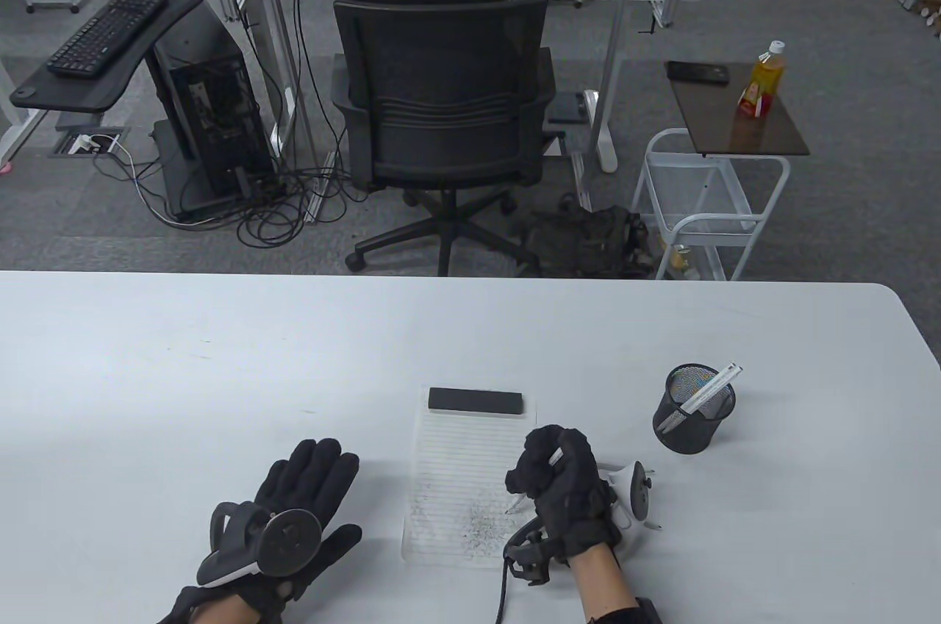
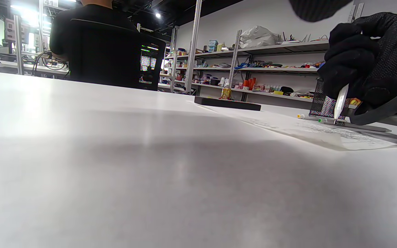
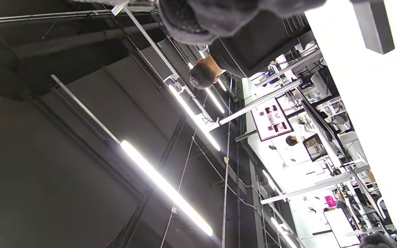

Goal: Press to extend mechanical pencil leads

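My right hand (image 1: 562, 488) grips a white mechanical pencil (image 1: 517, 501) upright, its tip down on the lined notepad (image 1: 459, 477), which is speckled with grey lead marks. The left wrist view shows the same pencil (image 2: 340, 101) held in my right hand's fist (image 2: 367, 65) with the tip at the paper. My left hand (image 1: 294, 506) rests flat on the table to the left of the pad, fingers spread, holding nothing. More white pencils (image 1: 709, 392) stand in the black mesh cup (image 1: 691, 411) at the right.
A black clip bar (image 1: 476, 400) tops the notepad. A small white piece (image 1: 653, 526) lies on the table right of my right hand. An office chair (image 1: 441, 124) and a seated person are beyond the table's far edge.
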`<state>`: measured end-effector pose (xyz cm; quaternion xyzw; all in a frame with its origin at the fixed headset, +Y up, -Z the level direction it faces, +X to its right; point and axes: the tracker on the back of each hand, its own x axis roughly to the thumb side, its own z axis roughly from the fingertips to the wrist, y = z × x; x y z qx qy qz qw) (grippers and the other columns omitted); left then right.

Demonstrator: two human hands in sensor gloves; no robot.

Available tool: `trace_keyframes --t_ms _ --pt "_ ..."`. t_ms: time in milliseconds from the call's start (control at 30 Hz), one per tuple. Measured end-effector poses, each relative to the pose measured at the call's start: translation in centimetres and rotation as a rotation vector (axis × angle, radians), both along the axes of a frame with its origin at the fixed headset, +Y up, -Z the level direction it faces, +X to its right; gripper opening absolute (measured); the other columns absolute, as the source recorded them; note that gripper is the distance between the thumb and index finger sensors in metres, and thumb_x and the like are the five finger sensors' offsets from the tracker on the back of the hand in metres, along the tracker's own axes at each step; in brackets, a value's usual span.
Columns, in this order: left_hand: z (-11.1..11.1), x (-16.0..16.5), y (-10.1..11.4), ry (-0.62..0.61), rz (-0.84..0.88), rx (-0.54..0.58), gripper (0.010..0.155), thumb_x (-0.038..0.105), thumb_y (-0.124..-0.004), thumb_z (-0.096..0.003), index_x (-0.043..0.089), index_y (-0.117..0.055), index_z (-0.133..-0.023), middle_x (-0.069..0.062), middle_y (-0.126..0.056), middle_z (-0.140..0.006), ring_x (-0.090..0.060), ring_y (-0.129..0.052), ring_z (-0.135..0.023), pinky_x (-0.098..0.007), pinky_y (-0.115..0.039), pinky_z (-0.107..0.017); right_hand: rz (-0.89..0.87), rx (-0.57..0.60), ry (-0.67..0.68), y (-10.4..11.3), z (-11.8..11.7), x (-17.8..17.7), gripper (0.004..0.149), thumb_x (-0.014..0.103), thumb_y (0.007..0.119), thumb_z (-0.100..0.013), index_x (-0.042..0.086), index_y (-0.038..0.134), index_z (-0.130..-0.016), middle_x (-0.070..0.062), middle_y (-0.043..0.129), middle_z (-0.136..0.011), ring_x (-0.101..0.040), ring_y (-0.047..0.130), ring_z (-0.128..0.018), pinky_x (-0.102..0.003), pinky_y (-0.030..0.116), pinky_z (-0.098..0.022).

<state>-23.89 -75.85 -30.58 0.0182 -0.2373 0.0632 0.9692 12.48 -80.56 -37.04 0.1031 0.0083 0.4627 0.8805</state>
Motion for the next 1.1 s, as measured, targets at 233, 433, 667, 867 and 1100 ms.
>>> trace_keyframes --t_ms 233,433,667,867,1100 --pt "0.00 0.02 -0.02 0.000 0.000 -0.004 0.086 0.062 -0.065 -0.0455 0.024 -0.030 -0.115 -0.013 -0.030 -0.120 -0.048 -0.037 -0.111 -0.065 -0.043 -0.076 0.008 -0.002 -0.009 -0.07 -0.04 -0.09 0.053 0.050 0.059 -0.059 0.006 0.087 -0.070 -0.006 0.088 -0.039 -0.033 0.086 -0.028 -0.060 0.079 -0.034" --pt "0.00 0.06 -0.04 0.000 -0.001 -0.006 0.086 0.062 -0.065 -0.0455 0.024 -0.030 -0.115 -0.013 -0.030 -0.120 -0.048 -0.037 -0.111 -0.065 -0.043 -0.076 0.023 -0.009 -0.003 -0.17 -0.02 -0.08 0.053 0.050 0.059 -0.058 0.007 0.088 -0.069 -0.006 0.088 -0.039 -0.033 0.086 -0.028 -0.060 0.079 -0.033" --pt "-0.01 0.07 -0.04 0.000 0.000 -0.007 0.086 0.062 -0.065 -0.0457 0.024 -0.030 -0.115 -0.013 -0.030 -0.120 -0.048 -0.037 -0.111 -0.065 -0.043 -0.076 0.025 -0.004 -0.005 -0.29 -0.14 -0.09 0.053 0.050 0.059 -0.059 0.007 0.088 -0.069 -0.006 0.088 -0.039 -0.033 0.086 -0.028 -0.060 0.079 -0.033" --pt "-0.02 0.08 -0.04 0.000 -0.001 -0.007 0.086 0.062 -0.065 -0.0455 0.024 -0.030 -0.114 -0.013 -0.030 -0.120 -0.048 -0.037 -0.111 -0.065 -0.043 -0.076 0.031 -0.005 -0.003 -0.33 -0.15 -0.13 0.053 0.050 0.059 -0.058 0.007 0.088 -0.069 -0.006 0.088 -0.039 -0.033 0.086 -0.028 -0.060 0.079 -0.033" --pt "-0.02 0.08 -0.03 -0.001 -0.001 -0.006 0.086 0.062 -0.065 -0.0456 0.024 -0.030 -0.115 -0.013 -0.030 -0.120 -0.048 -0.037 -0.111 -0.065 -0.043 -0.076 0.036 -0.006 0.000 -0.35 -0.13 -0.18 0.053 0.050 0.059 -0.058 0.007 0.088 -0.069 -0.006 0.088 -0.039 -0.033 0.086 -0.028 -0.060 0.079 -0.034"
